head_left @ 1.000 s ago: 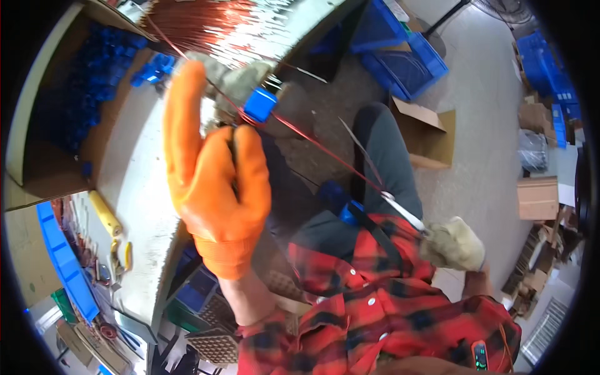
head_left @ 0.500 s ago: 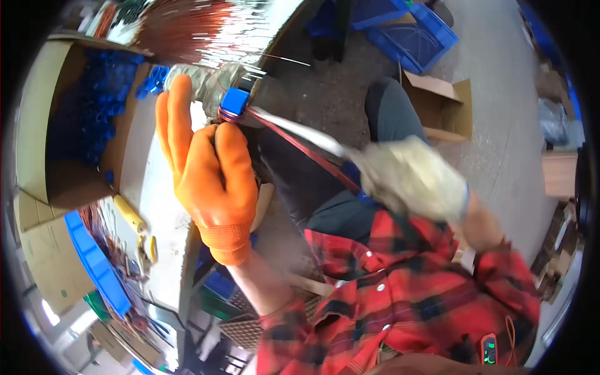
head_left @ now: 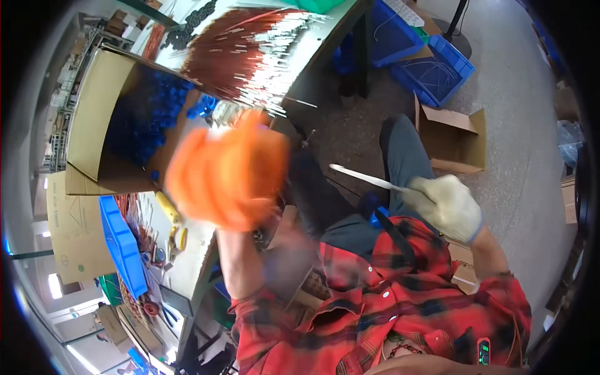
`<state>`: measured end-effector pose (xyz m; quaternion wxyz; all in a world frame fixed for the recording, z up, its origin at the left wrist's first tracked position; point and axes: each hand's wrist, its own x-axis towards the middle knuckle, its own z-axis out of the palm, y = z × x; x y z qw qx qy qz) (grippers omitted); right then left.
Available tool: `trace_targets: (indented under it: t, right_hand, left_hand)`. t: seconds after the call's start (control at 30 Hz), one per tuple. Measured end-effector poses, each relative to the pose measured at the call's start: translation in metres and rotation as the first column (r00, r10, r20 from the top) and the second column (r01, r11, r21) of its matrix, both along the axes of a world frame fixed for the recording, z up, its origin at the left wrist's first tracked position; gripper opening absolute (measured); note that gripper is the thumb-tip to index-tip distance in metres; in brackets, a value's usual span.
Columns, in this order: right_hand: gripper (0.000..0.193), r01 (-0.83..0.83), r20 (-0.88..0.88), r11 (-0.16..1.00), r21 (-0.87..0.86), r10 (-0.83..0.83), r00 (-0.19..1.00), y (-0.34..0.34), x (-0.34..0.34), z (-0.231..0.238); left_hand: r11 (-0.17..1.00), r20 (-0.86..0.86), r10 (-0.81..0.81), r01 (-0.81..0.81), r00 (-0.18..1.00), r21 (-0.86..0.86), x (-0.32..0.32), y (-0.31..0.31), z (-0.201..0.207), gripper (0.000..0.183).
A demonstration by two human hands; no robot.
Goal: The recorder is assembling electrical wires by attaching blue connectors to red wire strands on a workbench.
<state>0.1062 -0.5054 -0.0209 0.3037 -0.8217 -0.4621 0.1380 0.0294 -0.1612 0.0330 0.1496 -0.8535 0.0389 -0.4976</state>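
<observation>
— Grey floor (head_left: 506, 119) spreads beyond a pale tabletop (head_left: 199, 232) in a crowded workshop. What are you holding?

— One slim white tool (head_left: 365, 177), out above the gap between my legs (head_left: 403, 156), well apart from the tabletop, its tip pointing up and to the left. My pale-gloved right hand (head_left: 445, 206) is closed around its near end.

— How would it handle?

— Light and stiff, I judge; it looks straight along the length that shows. Its surface seems smooth, so it may slide a little in a glove. Best held where I have it, at the near end, leaving the tip free. Fragile, I doubt, though a hard sideways twist could strain so thin a shaft.

— And your other side?

— My orange-gloved left hand (head_left: 228, 172) is raised near the tabletop, a blur, fingers seemingly bent in; whether it grips anything, I cannot tell.

— Farther out?

— Red wires (head_left: 228, 56) with silvery ends fan across the tabletop. Left of them stands a cardboard box (head_left: 94, 119) holding blue pieces (head_left: 156, 119).
</observation>
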Motion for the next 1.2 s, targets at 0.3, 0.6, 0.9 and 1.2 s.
trace_targets:
  t: [0.3, 0.6, 0.9, 1.2]
  right_hand:
    - [0.029, 0.135, 0.245, 0.969, 0.205, -0.185, 0.952, 0.124, 0.019, 0.005]
    - [0.021, 0.090, 0.044, 0.992, 0.088, -0.094, 0.995, 0.132, 0.025, -0.003]
    - [0.023, 0.017, -0.058, 0.976, 0.217, -0.004, 0.998, 0.148, 0.017, 0.001]
    - [0.029, 0.082, -0.117, 0.996, 0.031, -0.078, 0.990, 0.147, 0.018, 0.014]
  left_hand:
    - [-0.010, 0.232, -0.374, 0.247, 0.898, -0.969, 0.049, 0.073, -0.040, 0.031]
    - [-0.101, 0.191, -0.347, 0.166, 0.918, -0.981, 0.040, 0.071, -0.044, 0.038]
    - [-0.067, 0.078, -0.398, 0.056, 0.914, -0.996, 0.041, 0.078, -0.040, 0.041]
    - [-0.040, 0.057, -0.440, 0.044, 0.896, -0.998, 0.040, 0.086, -0.044, 0.046]
